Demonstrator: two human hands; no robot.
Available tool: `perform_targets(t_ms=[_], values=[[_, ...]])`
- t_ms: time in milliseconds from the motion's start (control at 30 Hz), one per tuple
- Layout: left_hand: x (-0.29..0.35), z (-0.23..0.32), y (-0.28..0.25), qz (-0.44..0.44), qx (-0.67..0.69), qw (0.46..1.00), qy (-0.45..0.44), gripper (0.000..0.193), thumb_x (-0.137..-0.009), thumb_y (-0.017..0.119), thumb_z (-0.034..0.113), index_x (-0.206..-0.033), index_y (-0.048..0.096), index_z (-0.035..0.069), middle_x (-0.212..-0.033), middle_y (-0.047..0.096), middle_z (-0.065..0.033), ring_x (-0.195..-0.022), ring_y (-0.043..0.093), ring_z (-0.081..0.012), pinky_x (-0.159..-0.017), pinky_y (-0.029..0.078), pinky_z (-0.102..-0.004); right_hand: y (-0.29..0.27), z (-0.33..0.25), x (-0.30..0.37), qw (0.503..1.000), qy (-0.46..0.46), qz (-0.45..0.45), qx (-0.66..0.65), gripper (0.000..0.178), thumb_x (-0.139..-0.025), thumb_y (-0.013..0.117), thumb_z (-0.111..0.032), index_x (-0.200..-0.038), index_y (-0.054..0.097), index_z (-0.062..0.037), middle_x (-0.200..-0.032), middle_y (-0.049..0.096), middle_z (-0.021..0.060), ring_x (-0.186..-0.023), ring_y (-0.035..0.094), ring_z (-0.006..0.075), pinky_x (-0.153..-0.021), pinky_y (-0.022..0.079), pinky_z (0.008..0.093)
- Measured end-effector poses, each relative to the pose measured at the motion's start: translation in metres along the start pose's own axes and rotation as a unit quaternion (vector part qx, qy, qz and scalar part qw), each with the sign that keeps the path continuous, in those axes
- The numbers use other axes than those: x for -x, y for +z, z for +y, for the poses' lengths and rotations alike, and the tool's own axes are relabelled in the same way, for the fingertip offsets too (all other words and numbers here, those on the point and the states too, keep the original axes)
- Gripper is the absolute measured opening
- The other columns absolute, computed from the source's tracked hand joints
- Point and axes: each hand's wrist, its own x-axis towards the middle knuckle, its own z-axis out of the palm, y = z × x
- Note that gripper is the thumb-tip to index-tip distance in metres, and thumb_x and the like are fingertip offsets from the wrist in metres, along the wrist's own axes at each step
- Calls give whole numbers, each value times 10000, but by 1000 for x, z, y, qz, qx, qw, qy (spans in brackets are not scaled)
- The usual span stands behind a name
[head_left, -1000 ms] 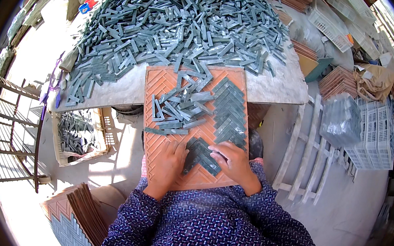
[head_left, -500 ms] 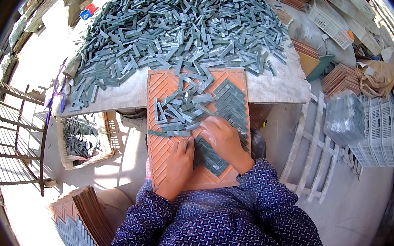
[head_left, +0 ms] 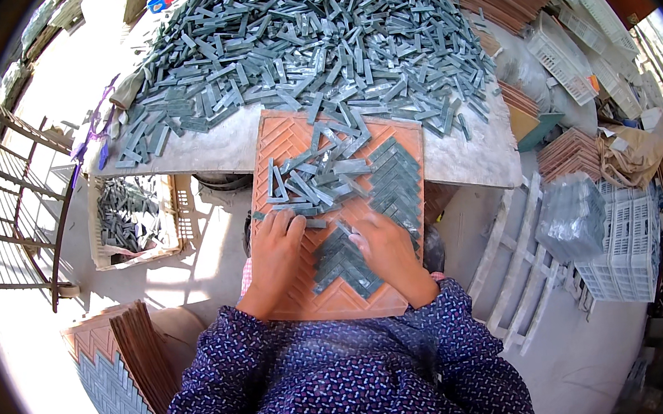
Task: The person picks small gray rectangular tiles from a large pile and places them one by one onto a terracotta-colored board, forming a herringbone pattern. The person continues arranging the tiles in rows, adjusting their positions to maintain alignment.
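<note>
An orange herringbone mould board (head_left: 342, 305) leans between my lap and the table edge. Dark green stone strips (head_left: 398, 184) fill its grooves in a zigzag on the right side, and another filled patch lies low in the middle. Loose strips (head_left: 320, 174) lie heaped on its upper left part. My left hand (head_left: 273, 253) is closed, its curled fingertips on a strip at the lower edge of that heap; the fingers partly hide it. Above the lower patch, my right hand (head_left: 387, 251) pinches a short strip between thumb and fingers.
A big pile of green strips (head_left: 306, 44) covers the table (head_left: 472, 158). A crate of strips (head_left: 96, 232) stands on the floor at left, with stacked mould boards (head_left: 141, 356) nearer me. To the right are a white slatted rack (head_left: 508, 269), plastic crates (head_left: 618, 245) and wrapped tiles (head_left: 570, 210).
My left hand has shifted left and up, over the strips at the heap's lower edge. My right hand has drawn slightly right and down, away from the heap. The whole view has tilted slightly.
</note>
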Motion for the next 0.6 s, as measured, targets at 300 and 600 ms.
perform_targets(t_ms=[300,600], values=[[16,14,4,-51,145,986,-61,222,-810,616,59,-1021,559,21,-925,532,-131,-870,562,-324,-732,482,-398,-7,-13,-13,987,138,-80,-34,337,-782,654,-46,-1105,564,-70,-957,629,170,-843,621,374,-677,505,433],[19,24,7,-10,210,972,-106,211,-795,622,-12,-1005,607,4,-900,571,-150,-845,583,-342,-739,483,-395,6,-3,-21,989,70,-62,-115,248,-803,635,-60,-1048,595,-58,-925,593,167,-830,586,391,-701,474,450]])
